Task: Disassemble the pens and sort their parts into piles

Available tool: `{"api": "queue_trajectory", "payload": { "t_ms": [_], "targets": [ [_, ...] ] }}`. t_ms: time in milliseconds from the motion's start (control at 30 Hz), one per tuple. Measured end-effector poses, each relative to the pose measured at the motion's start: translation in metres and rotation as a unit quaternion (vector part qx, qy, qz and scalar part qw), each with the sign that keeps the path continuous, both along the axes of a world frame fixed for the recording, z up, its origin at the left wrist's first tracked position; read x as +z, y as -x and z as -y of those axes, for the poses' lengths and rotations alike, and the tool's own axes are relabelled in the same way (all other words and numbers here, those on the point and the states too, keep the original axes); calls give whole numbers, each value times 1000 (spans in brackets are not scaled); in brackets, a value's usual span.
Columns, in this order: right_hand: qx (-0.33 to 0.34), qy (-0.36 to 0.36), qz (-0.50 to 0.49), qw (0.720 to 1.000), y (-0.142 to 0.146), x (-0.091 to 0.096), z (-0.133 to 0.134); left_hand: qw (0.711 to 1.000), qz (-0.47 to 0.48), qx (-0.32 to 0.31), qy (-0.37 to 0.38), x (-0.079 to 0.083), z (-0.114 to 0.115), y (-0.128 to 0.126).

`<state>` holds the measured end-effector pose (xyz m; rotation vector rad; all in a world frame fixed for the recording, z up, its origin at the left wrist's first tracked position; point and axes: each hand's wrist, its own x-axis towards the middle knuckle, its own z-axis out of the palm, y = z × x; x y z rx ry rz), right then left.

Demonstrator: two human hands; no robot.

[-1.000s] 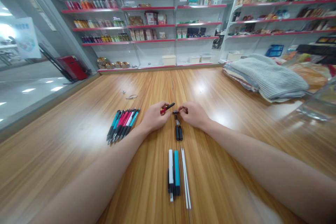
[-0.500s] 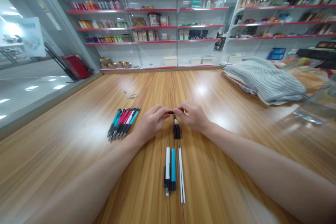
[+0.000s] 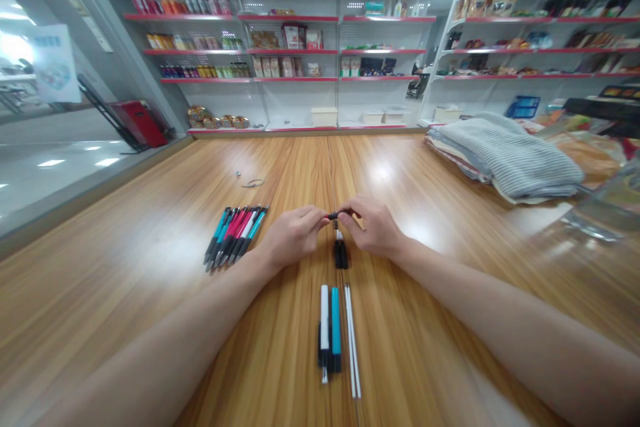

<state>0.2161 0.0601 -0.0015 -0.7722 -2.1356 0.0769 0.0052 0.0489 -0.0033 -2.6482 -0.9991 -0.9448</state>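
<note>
My left hand (image 3: 293, 235) and my right hand (image 3: 374, 227) meet above the wooden table (image 3: 150, 293), both pinched on a red and black pen (image 3: 334, 215) held level between them. Just below them lie small black pen parts (image 3: 341, 252). Nearer to me lie a white pen barrel (image 3: 325, 327), a teal pen barrel (image 3: 335, 328) and two thin white refills (image 3: 351, 339). A row of several teal, red and white pens (image 3: 235, 235) lies left of my left hand.
A folded grey striped cloth (image 3: 505, 153) on a stack sits at the right. A small spring and ring (image 3: 247, 180) lie further back on the table. Shop shelves (image 3: 300, 47) with goods stand behind; a glass wall runs along the left.
One second ago my left hand alone held the pen, tilted up, with my right hand a little apart. Now both hands grip it, held level.
</note>
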Motion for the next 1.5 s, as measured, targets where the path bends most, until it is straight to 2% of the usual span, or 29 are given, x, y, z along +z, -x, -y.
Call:
{"api": "queue_trajectory", "payload": {
  "t_ms": [100, 233, 367, 467, 667, 867, 1033, 1200, 1400, 1500],
  "targets": [
    [-10, 3, -19, 1000, -1, 1, 2, 1000, -19, 8, 2, -1, 1, -1],
    [13, 1, -43, 999, 0, 2, 4, 1000, -14, 12, 6, -3, 1, -1],
    [12, 43, -60, 997, -1, 0, 4, 1000, -15, 9, 13, -4, 0, -1],
    [25, 41, -76, 996, -1, 0, 3, 1000, -9, 16, 16, -3, 0, -1],
    [48, 93, -67, 992, 1, -3, 4, 1000, -22, 9, 16, 0, 4, -2],
    [79, 78, -50, 993, 3, -1, 6, 999, -24, -9, 34, 1, 6, -3],
    [32, 46, -68, 996, 2, -1, 7, 999, -26, -17, 37, 1, 5, -4],
    [65, 31, -26, 997, 3, 1, 7, 1000, -8, -8, 18, -1, 3, -3],
    [51, -3, -21, 998, 4, 2, 8, 1000, -11, 1, 25, 0, 4, -5],
    [56, 12, -25, 998, 3, 1, 7, 1000, -18, 4, 14, 0, 4, -4]
  ]
}}
